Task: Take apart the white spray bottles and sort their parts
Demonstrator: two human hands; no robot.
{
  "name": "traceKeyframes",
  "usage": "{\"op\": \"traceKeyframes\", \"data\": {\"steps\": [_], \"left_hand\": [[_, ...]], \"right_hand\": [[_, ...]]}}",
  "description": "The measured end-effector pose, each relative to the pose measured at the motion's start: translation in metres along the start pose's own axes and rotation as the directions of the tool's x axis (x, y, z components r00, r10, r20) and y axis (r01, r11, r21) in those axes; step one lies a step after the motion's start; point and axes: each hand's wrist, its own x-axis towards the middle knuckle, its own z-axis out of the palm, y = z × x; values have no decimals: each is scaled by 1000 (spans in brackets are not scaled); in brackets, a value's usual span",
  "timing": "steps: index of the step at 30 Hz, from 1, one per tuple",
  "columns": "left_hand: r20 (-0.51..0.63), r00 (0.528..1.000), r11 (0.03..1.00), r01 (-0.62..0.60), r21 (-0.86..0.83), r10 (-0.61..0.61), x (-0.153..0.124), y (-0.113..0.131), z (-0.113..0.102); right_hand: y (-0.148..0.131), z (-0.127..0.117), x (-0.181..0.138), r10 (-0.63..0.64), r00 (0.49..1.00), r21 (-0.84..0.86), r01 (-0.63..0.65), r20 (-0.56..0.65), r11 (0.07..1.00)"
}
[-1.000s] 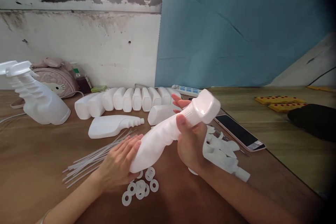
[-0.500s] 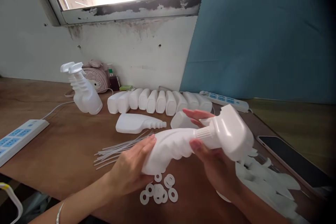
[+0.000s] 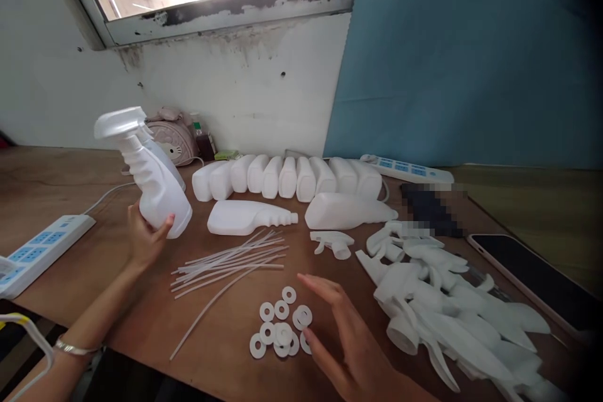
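My left hand [image 3: 147, 237] grips the base of a white spray bottle [image 3: 151, 176] with its trigger head on, holding it upright at the left of the wooden table [image 3: 94, 289], in front of another such bottle. My right hand [image 3: 343, 333] hovers open, fingers spread, just right of a heap of white washers [image 3: 281, 330]. A bundle of thin clear tubes [image 3: 230, 260] lies between the two hands. A pile of white trigger heads [image 3: 438, 301] lies to the right of my right hand.
A row of headless white bottles [image 3: 287, 177] lies along the wall, two more [image 3: 249, 218] in front. A power strip [image 3: 38, 250] sits at the left edge, another [image 3: 407, 169] at the back. A phone [image 3: 532, 286] lies at right, a pink bag [image 3: 174, 138] behind.
My right hand let go of the assembled bottle and dropped open beside the washers. My left hand carried the bottle to the left and stood it upright.
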Motion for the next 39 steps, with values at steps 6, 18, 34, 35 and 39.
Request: {"op": "traceKeyframes", "data": {"steps": [6,18,34,35,39], "left_hand": [[-12,1000,997,19,68,-18,-6,-19,29],[66,998,960,-6,279,-13,26,2,56],[-74,991,978,-96,185,111,35,17,55],[-113,984,980,-118,158,137,32,28,51],[3,926,921,-376,-99,378,12,92,31]], "right_hand": [[9,8,-2,-246,968,-1,246,-47,969],[5,6,-2,-287,952,-38,284,-110,958],[18,6,-3,-188,976,-342,139,-113,929],[19,7,-2,-171,977,-398,109,-123,911],[29,12,0,-33,987,-604,-67,-154,794]]}}
